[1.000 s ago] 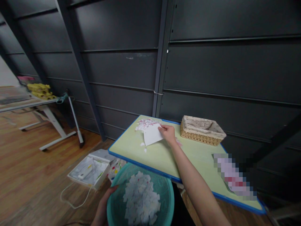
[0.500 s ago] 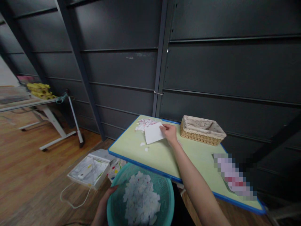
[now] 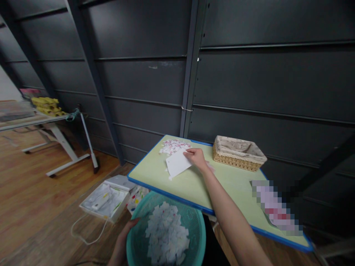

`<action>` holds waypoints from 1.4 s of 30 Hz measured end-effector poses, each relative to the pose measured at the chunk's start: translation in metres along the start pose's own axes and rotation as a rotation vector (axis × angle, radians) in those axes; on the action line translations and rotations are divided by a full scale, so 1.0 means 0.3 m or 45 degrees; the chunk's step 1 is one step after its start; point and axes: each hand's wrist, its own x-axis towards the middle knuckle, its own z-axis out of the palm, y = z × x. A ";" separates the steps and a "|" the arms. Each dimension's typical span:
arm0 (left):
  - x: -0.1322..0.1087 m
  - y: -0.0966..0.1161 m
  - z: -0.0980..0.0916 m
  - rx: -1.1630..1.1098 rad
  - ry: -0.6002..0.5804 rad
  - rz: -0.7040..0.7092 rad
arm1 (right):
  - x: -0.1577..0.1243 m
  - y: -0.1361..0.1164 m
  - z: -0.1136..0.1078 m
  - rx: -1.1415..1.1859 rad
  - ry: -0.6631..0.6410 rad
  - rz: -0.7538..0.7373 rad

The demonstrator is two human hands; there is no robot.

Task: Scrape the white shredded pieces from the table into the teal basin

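The right hand [image 3: 198, 158] pinches a white card [image 3: 176, 164], at its nine o'clock, over the surface [image 3: 233, 184]; the left hand [image 3: 126, 233] holds the green basket [image 3: 195, 226]. A hard flick could send paper bits [image 3: 171, 145] flying.

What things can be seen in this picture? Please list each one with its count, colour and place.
White card: one, white, in right hand
Scrap heap: one, white and pink, table's far left
Plastic basket: one, teal, before near table edge
Paper pieces: many, whitish, inside plastic basket
Table: one, yellow-green with blue edging, centre
Wicker basket: one, tan with pale lining, table's far side
Pixelated item: one, pale and red, table's right
Open box: one, white, floor left
Yellow stack: one, yellow, on side table
Side table: one, white-legged, far left
Wall: one, dark grey, behind
Left hand: one, bare, at plastic basket's left side
Right hand: one, bare, above table
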 end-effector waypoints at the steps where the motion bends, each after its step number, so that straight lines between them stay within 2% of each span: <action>1: 0.007 -0.003 -0.006 -0.015 -0.019 -0.003 | -0.001 -0.001 0.004 -0.003 -0.022 -0.005; 3: 0.022 -0.008 -0.018 -0.032 -0.062 -0.018 | 0.000 -0.001 0.009 0.020 0.007 0.008; 8: 0.034 -0.008 -0.023 -0.076 -0.111 -0.095 | 0.011 0.010 0.001 0.110 0.234 0.070; 16: 0.040 -0.009 -0.033 -0.052 -0.135 -0.077 | 0.008 0.013 0.021 -0.064 0.306 0.000; 20: 0.047 -0.012 -0.034 -0.072 -0.122 -0.067 | 0.007 0.012 0.029 -0.011 0.303 0.032; 22: 0.051 -0.014 -0.033 -0.059 -0.113 -0.072 | 0.005 0.009 0.027 0.051 0.250 0.064; 27: 0.056 -0.013 -0.036 -0.056 -0.160 -0.066 | -0.011 0.001 0.033 0.075 -0.017 0.069; 34: 0.008 0.005 -0.010 0.053 -0.042 0.023 | -0.033 -0.027 0.037 0.108 -0.271 0.002; 38: -0.011 0.014 0.008 0.058 0.012 0.030 | -0.050 -0.049 0.041 0.297 -0.599 0.129; 39: -0.013 0.016 0.011 0.053 0.022 0.050 | -0.052 -0.051 0.045 0.342 -0.634 0.158; 40: -0.013 0.016 0.013 0.044 0.032 0.073 | -0.052 -0.051 0.048 0.379 -0.616 0.180; 42: -0.011 0.016 0.013 0.037 0.039 0.094 | -0.044 -0.043 0.054 0.416 -0.422 0.199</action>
